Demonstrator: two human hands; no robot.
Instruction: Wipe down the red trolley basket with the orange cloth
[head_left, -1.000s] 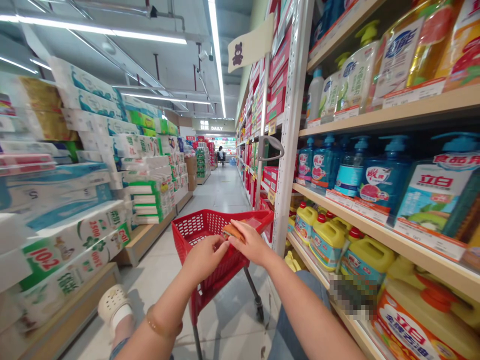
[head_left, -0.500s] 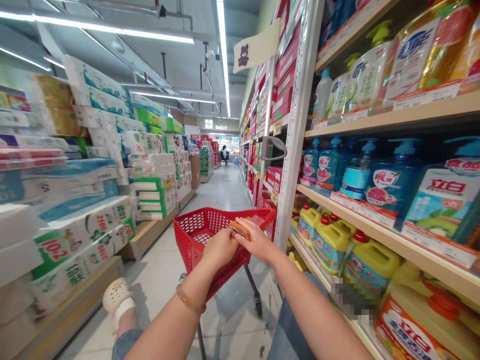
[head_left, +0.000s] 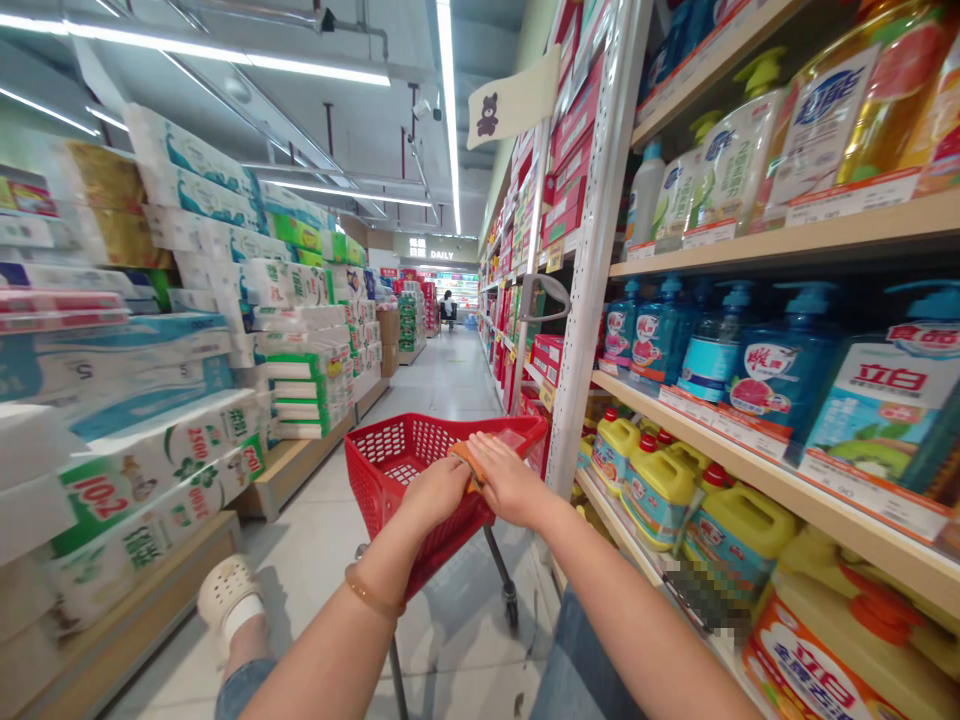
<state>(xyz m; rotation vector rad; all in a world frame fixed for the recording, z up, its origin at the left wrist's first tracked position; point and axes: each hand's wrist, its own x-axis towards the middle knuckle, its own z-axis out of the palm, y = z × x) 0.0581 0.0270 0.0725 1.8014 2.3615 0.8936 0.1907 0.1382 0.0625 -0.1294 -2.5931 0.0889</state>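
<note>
Orange item (head_left: 466, 462) above red cart (head_left: 390, 470): mostly hidden under left hand (head_left: 439, 492) and right hand (head_left: 510, 482); kind cannot be told. Right of cart: shelf patch (head_left: 705, 590) pixelated, contents unknown; price tags (head_left: 870, 495) too small to read; bottle (head_left: 817, 665) cut off by lower edge. Far beyond cart: person (head_left: 448, 310) too small to make out.

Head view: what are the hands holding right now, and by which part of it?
The left hand and right hand together hold a flat orange item by its edges, above a red cart. The fingers largely hide it, so its exact kind is unclear.
</note>
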